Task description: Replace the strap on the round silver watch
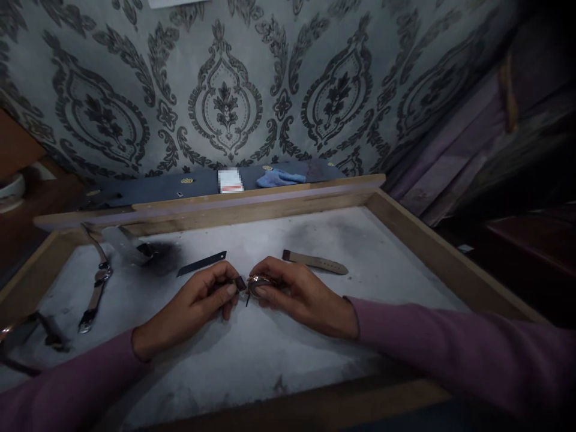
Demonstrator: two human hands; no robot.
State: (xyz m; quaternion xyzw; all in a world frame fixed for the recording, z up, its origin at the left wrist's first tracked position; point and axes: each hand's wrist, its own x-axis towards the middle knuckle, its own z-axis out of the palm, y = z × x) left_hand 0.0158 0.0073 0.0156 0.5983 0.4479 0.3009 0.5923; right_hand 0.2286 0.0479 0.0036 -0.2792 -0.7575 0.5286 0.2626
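Over the middle of the white tray bottom, my right hand grips a round gold-rimmed watch case between thumb and fingers. My left hand is closed on a short dark brown watch strap, its end close against the case; whether the two are joined I cannot tell. A thin dark pin-like bit points down between the hands. Behind my right hand lies a loose strap piece, tan underside up. Behind my left hand lies a dark flat blade with a small hole at one end.
At left in the wooden-rimmed tray lie a strapped watch, another with a pale band, and a dark strap. Behind the rim are a blue cloth and a white packet, before a patterned wall.
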